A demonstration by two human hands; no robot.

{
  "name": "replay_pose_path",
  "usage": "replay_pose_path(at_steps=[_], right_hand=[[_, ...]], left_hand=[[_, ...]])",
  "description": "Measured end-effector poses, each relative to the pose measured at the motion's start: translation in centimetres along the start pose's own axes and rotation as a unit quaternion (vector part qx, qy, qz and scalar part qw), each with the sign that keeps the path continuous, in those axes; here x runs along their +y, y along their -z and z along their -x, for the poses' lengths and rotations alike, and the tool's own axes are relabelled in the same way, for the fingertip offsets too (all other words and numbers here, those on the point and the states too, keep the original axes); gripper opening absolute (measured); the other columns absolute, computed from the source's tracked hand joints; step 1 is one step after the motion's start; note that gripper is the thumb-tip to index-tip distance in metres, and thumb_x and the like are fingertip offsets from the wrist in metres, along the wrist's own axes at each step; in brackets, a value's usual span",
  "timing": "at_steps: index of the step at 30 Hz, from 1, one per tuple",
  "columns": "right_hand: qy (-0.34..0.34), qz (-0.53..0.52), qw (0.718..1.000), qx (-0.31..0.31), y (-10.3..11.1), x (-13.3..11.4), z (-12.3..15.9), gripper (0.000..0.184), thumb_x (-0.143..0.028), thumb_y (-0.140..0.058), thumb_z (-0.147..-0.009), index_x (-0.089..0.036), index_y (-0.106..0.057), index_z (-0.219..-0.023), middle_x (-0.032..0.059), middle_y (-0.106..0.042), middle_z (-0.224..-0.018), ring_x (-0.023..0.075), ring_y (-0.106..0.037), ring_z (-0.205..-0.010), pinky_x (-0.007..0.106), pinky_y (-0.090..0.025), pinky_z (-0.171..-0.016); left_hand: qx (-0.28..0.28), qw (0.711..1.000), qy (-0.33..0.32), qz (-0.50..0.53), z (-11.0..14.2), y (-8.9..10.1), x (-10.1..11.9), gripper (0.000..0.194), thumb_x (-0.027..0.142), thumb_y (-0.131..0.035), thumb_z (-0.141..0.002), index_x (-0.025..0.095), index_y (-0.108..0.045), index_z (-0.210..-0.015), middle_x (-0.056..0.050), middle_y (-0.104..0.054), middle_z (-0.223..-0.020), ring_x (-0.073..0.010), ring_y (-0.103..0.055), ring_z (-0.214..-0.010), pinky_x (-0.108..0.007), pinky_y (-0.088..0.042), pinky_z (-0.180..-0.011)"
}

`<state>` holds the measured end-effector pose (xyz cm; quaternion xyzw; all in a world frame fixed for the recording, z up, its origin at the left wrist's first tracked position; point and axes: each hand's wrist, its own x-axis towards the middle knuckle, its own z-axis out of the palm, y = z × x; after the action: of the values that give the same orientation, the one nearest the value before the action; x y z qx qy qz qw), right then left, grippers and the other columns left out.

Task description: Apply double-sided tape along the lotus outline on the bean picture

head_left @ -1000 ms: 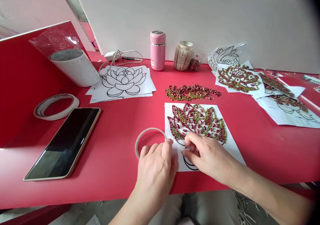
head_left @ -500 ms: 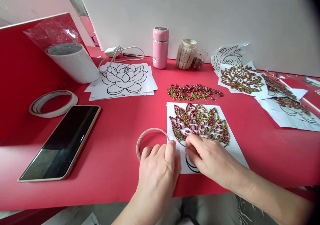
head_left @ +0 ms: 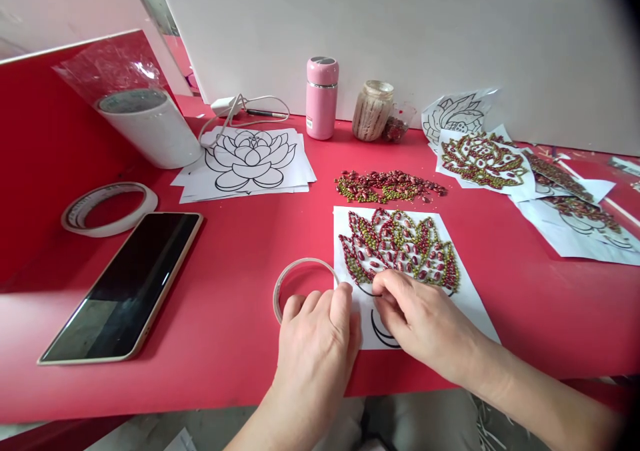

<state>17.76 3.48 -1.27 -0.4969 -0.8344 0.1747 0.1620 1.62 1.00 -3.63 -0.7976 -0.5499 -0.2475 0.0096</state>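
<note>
A sheet of white paper (head_left: 470, 311) with a black lotus outline lies in front of me, its upper petals covered in red speckled beans and green mung beans (head_left: 400, 247). Over the lower petals my right hand (head_left: 417, 314) is closed in a pinch, and whatever sits between its fingertips is hidden. My left hand (head_left: 317, 327) is curled shut at the sheet's left edge; its palm side is out of sight. Just behind its knuckles is a thin roll of tape (head_left: 276, 294), lying flat. A loose heap of mixed beans (head_left: 387, 185) lies beyond the sheet.
To the left are a smartphone (head_left: 123, 284), a wider tape roll (head_left: 67, 217), a large white roll (head_left: 155, 131) and printed lotus sheets (head_left: 195, 187). At the back stand a pink flask (head_left: 321, 104) and a glass jar (head_left: 373, 111). Bean-covered sheets (head_left: 550, 231) overlap at right.
My right hand has shifted very slightly to the right over the lower petals. My left hand stays at the sheet's edge. The whole view has tilted a little.
</note>
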Motion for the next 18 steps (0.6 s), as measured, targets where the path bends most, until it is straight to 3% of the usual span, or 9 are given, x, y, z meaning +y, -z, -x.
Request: replay_pose_path(at_steps=[7,11,18], right_hand=[[0.009,0.063,0.998,0.005,-0.21,-0.24,-0.11,0.009,-0.014,-0.047,-0.08,-0.02,-0.043,-0.083,-0.0026,-0.054,-0.07,0.013,-0.054,-0.057,0.023,-0.034,-0.052],[-0.016,0.04,0.999,-0.011,-0.1,-0.27,-0.35,0.012,-0.009,-0.038,-0.08,-0.02,-0.042,-0.084,-0.0032,-0.052,-0.064,0.0132,-0.056,-0.057,0.023,-0.034,-0.052],[-0.017,0.063,0.998,-0.02,-0.2,-0.36,-0.27,0.01,-0.015,-0.046,-0.079,-0.02,-0.043,-0.087,-0.0048,-0.05,-0.06,0.0134,-0.053,-0.052,0.023,-0.034,-0.051]], left_hand=[[-0.001,1.0,-0.002,0.01,0.05,0.1,-0.06,0.017,0.015,-0.043,-0.08,0.016,-0.042,-0.097,0.004,-0.056,-0.062,-0.0134,-0.051,-0.055,-0.029,-0.029,-0.058],[-0.009,1.0,0.001,-0.001,-0.02,0.15,-0.01,0.016,0.016,-0.042,-0.081,0.017,-0.042,-0.096,0.003,-0.057,-0.063,-0.0137,-0.052,-0.055,-0.029,-0.029,-0.058],[-0.014,1.0,0.01,0.005,-0.1,0.14,0.0,0.014,0.015,-0.042,-0.081,0.017,-0.042,-0.094,0.004,-0.057,-0.062,-0.0138,-0.052,-0.055,-0.029,-0.029,-0.057]])
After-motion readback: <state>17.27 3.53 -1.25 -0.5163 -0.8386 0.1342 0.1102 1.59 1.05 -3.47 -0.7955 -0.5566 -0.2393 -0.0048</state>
